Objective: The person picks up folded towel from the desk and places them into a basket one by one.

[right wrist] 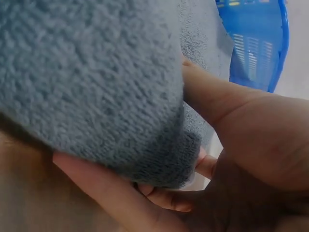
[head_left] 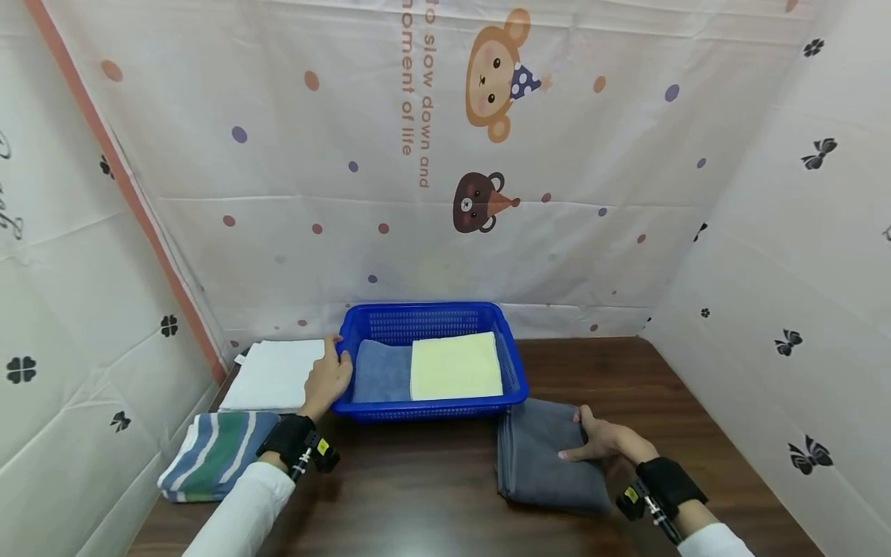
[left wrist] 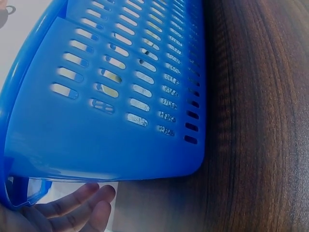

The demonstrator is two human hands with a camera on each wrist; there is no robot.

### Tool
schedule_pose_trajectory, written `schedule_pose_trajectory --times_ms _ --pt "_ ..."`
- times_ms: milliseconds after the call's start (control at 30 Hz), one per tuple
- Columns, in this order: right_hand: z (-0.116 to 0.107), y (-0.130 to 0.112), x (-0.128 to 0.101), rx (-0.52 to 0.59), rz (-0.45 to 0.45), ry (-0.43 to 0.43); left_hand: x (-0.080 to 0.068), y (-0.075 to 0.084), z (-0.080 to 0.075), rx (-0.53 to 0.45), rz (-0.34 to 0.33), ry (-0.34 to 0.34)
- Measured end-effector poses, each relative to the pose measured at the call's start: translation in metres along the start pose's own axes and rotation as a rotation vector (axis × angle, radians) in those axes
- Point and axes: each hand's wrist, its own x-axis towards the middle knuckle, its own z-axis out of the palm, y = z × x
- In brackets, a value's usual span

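Observation:
A blue slotted basket (head_left: 511,363) stands mid-table, holding a folded blue towel (head_left: 381,373) and a folded pale yellow towel (head_left: 455,365). My left hand (head_left: 336,363) grips the basket's left rim, thumb over the edge; in the left wrist view its fingers (left wrist: 82,208) curl beneath the rim of the basket (left wrist: 111,96). A folded grey towel (head_left: 539,460) lies on the table in front of the basket's right corner. My right hand (head_left: 583,437) pinches its right edge. In the right wrist view the grey towel (right wrist: 96,82) sits between thumb and fingers (right wrist: 120,198).
A folded white towel (head_left: 271,375) lies left of the basket, and a striped blue-green towel (head_left: 216,452) lies at the table's front left. Patterned fabric walls (head_left: 445,193) close in the back and both sides. Dark wooden table (head_left: 418,487) shows between my arms.

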Motion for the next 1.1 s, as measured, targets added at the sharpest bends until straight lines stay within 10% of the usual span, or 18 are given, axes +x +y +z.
schedule_pose_trajectory --times_ms 400,700,1100 --pt "0.023 -0.004 -0.024 0.09 -0.152 -0.027 -0.001 0.001 0.001 -0.006 0.007 0.003" --pt "0.089 0.041 0.071 0.077 -0.266 -0.06 -0.002 0.0 0.0 -0.003 0.017 0.003" --pt "0.088 -0.115 0.015 0.151 -0.376 0.108 -0.013 0.003 -0.02 0.05 0.0 -0.078"
